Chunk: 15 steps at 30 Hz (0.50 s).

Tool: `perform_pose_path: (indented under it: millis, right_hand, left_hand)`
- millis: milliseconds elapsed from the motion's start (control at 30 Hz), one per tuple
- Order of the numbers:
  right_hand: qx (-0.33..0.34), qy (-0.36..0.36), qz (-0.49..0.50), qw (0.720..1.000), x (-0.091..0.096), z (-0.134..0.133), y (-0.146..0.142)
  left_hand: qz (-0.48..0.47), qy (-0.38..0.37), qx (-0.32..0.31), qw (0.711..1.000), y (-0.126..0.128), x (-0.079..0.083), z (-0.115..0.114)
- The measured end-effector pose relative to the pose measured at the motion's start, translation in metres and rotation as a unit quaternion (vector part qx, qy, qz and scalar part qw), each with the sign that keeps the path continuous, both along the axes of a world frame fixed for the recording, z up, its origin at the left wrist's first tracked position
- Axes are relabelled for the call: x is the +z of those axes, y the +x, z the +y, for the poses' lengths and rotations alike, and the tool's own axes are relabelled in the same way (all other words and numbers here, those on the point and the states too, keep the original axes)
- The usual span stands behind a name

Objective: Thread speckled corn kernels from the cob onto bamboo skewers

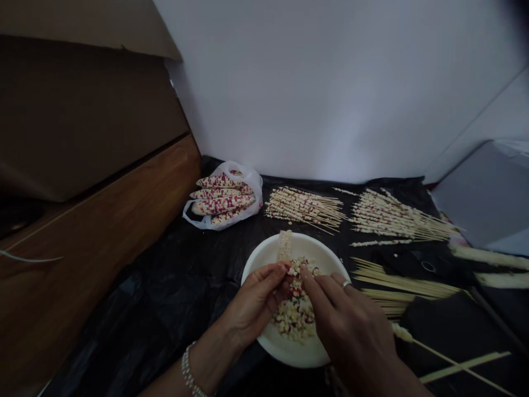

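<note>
Above a white bowl (336,262) of loose corn kernels (295,317), my two hands meet at the fingertips. My left hand (260,298) is closed, its thumb and finger pinching a reddish corn kernel (286,267). My right hand (347,314), with a ring on one finger, is closed around a bamboo skewer (458,361). Pale kernels show on the skewer just behind that hand; the stretch inside the hand is hidden. A bare corn cob (285,245) leans on the bowl's far rim.
Behind the bowl, speckled corn cobs (223,205) lie in a plastic bag (256,184). Two piles of kernel-threaded skewers (306,205) lie to its right. Plain bamboo sticks (397,281) and pale stripped cobs (491,256) are at the right. Black sheeting (165,286) covers the surface.
</note>
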State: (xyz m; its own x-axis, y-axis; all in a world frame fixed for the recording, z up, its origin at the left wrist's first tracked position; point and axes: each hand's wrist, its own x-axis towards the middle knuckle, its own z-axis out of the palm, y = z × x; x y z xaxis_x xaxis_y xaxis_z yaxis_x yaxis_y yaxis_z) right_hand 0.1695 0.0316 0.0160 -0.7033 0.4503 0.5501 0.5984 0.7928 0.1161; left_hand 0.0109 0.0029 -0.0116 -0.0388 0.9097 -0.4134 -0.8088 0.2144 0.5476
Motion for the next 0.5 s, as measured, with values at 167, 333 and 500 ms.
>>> perform_pose_path:
  millis: [167, 333, 500]
  right_hand:
    - [0.010, -0.010, 0.024, 1.000, 0.000, 0.006, 0.001]
    - [-0.003, -0.036, 0.081, 0.996, 0.001, 0.011, 0.003]
    - [0.044, -0.083, 0.080, 0.992, -0.006, 0.004, -0.003]
  left_hand:
    - [-0.019, -0.001, 0.002, 1.000, 0.000, 0.000, -0.001]
    - [-0.154, 0.000, -0.031, 0.988, -0.004, 0.005, 0.001]
    - [-0.213, 0.037, -0.069, 0.974, -0.005, 0.010, -0.001]
